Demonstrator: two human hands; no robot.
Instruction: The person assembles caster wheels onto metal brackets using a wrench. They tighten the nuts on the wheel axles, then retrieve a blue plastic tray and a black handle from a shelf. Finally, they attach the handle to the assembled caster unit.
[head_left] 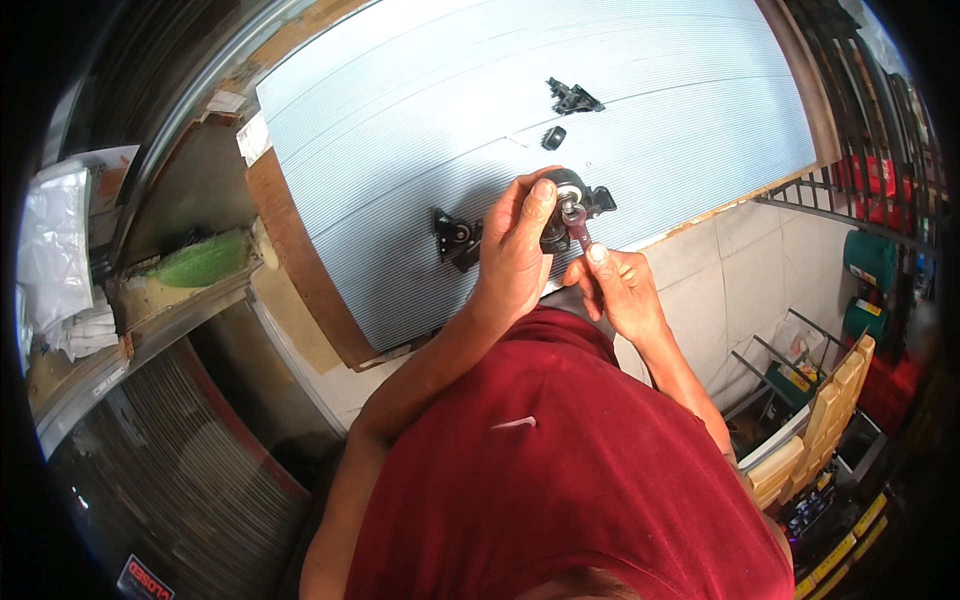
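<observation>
Maroon shirt (560,480) nearest; beyond, ribbed pale-blue tabletop (400,130). Left hand (512,245), fingers wrapped round black wheel assembly (572,178) over tabletop's near edge. Right hand (622,290), fingers curled, pinches wrench (580,232), head at wheel's centre. Lettered sign (145,580), lower left. White logo (515,424) on shirt.

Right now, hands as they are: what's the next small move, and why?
Probably a small turn of the wrench, with the left hand bracing the black wheel. The right hand grips the wrench's handle, and its head sits at the wheel's hub. Which way to turn, I can't tell.
</observation>
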